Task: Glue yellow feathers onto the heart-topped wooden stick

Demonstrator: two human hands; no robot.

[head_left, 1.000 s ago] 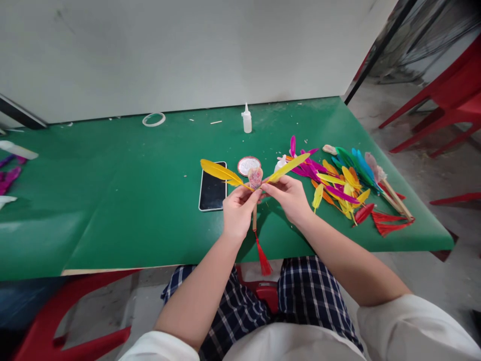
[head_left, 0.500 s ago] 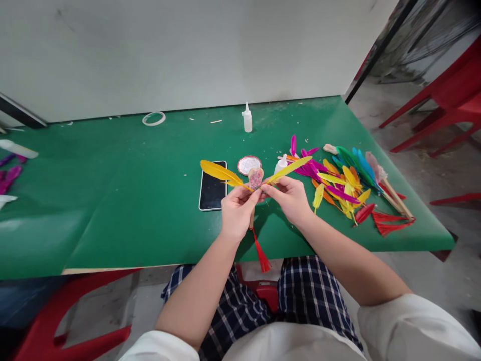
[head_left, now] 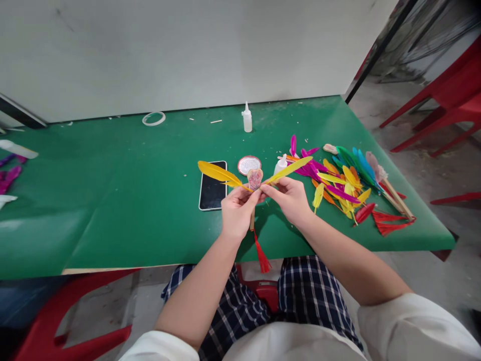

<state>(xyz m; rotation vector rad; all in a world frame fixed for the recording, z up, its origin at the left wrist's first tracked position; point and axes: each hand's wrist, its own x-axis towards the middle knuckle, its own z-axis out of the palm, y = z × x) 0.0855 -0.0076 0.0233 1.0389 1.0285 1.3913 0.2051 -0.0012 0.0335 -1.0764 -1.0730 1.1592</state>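
My left hand [head_left: 236, 210] is closed on a small wooden stick with a pink glittery head [head_left: 255, 178] and a red tassel [head_left: 261, 251] hanging below. A yellow feather [head_left: 218, 173] sticks out leftward from that head. My right hand [head_left: 289, 198] pinches the quill of a second yellow feather [head_left: 289, 169] that points up and to the right, its base against the pink head. Both hands hover above the green table [head_left: 131, 200] near its front edge.
A phone [head_left: 213, 192] lies face up left of my hands. A round lid [head_left: 248, 164] and a small white bottle [head_left: 280, 163] sit behind them, a glue bottle [head_left: 247, 119] and tape ring [head_left: 154, 119] farther back. A heap of coloured feathers [head_left: 341, 180], sticks and red tassels [head_left: 389, 223] lies at right.
The stick and its red tassel have risen slightly. My hands and both yellow feathers have barely shifted.
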